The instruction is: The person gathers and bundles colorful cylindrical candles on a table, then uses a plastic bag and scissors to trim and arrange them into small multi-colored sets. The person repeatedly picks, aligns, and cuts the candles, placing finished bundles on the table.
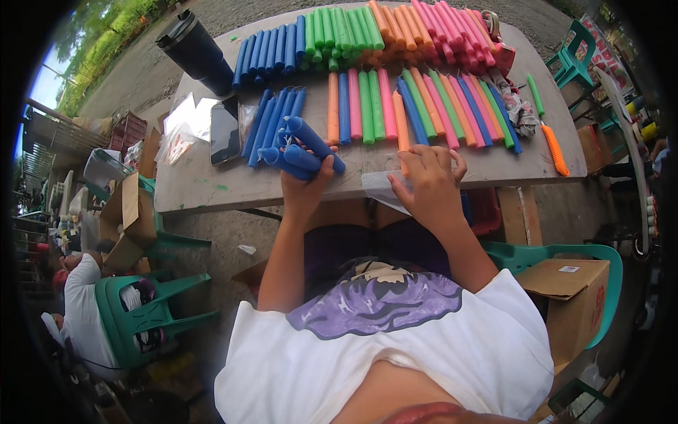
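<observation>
My left hand (308, 185) is closed around a bunch of several blue candles (300, 157), their wick ends pointing up and to the left above the table's near edge. My right hand (432, 177) bends over the lower end of an orange candle (400, 126), its thumb and fingers on either side. That candle sits lower than its neighbours in a row of mixed-colour candles (372, 106). Beneath the right hand, a clear plastic bag (381, 185) hangs partly over the table edge. More loose blue candles (272, 127) lie beyond my left hand.
Stacked blue, green (339, 30), orange and pink candles (452, 32) line the table's far side (201, 185). A dark tumbler (198, 53) and phone (225, 132) stand left. An orange-handled cutter (555, 150) lies right. Green chairs (152, 314) and cardboard boxes (568, 293) flank me.
</observation>
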The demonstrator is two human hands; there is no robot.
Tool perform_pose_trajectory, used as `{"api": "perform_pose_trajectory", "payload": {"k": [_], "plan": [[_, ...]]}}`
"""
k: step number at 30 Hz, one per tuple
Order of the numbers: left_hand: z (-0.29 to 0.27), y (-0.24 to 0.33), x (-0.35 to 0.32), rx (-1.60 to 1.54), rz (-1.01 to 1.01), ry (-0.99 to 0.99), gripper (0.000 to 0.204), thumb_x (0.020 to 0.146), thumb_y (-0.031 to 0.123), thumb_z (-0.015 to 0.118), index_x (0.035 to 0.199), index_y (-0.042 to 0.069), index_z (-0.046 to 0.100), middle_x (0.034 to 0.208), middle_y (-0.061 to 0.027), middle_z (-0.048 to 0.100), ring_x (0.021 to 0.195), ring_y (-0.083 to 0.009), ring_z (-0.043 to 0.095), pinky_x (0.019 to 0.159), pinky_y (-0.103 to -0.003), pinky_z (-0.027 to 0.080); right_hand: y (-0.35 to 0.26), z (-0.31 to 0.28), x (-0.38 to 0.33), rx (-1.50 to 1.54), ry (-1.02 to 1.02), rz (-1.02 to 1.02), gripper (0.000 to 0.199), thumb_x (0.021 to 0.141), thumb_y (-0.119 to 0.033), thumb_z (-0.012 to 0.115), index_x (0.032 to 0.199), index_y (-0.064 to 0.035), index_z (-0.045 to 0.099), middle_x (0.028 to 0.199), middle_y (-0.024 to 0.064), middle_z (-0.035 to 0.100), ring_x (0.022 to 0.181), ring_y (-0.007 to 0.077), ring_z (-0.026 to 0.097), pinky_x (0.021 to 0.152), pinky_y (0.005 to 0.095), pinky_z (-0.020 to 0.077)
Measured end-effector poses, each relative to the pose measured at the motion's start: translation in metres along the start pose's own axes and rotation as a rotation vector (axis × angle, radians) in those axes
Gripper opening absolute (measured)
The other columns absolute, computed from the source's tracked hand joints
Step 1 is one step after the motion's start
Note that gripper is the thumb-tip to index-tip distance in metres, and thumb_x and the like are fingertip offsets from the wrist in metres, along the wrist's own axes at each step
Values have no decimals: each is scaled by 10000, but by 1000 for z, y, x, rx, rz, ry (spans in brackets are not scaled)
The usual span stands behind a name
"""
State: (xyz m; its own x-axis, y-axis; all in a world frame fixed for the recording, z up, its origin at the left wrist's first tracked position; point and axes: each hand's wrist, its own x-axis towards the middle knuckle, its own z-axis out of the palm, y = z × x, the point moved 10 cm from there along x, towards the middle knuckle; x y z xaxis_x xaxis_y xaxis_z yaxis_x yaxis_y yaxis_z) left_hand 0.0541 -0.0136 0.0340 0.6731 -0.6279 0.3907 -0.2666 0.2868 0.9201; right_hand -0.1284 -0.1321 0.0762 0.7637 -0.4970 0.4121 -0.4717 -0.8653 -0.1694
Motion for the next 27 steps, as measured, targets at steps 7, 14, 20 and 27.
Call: {"api": "perform_pose_trajectory", "payload": {"k": [7,14,20,27], "plan": [[1,2,3,-96,-10,-10,279,874,-39,639,1139,-21,552,1085,-117,656,1009,-193,657,900,-340,526,7,9,10,-61,119,-45,356,856,-206,662,1202,-128,639,1203,-40,619,1117,163,512,1045,451,231],[3,6,3,-120,-31,-22,197,867,-59,630,1058,-25,600,1076,-122,645,1025,-196,641,905,-339,522,7,12,29,-231,225,-37,334,860,-193,662,1192,-154,653,1153,-50,646,1108,147,519,1052,451,213],[3,3,0,-100,-5,-48,325,866,-36,624,1175,-22,526,1100,-129,605,1040,-238,655,909,-361,537,14,14,25,-231,265,29,311,858,-215,679,1167,-193,653,972,-71,674,1080,130,531,1034,475,217],[2,3,0,-127,-43,-10,194,864,-31,642,1058,-39,648,1103,-120,645,1003,-184,640,870,-317,523,9,13,27,-208,271,0,304,850,-179,669,1153,-208,664,949,-70,663,1069,134,525,1022,486,220]]}}
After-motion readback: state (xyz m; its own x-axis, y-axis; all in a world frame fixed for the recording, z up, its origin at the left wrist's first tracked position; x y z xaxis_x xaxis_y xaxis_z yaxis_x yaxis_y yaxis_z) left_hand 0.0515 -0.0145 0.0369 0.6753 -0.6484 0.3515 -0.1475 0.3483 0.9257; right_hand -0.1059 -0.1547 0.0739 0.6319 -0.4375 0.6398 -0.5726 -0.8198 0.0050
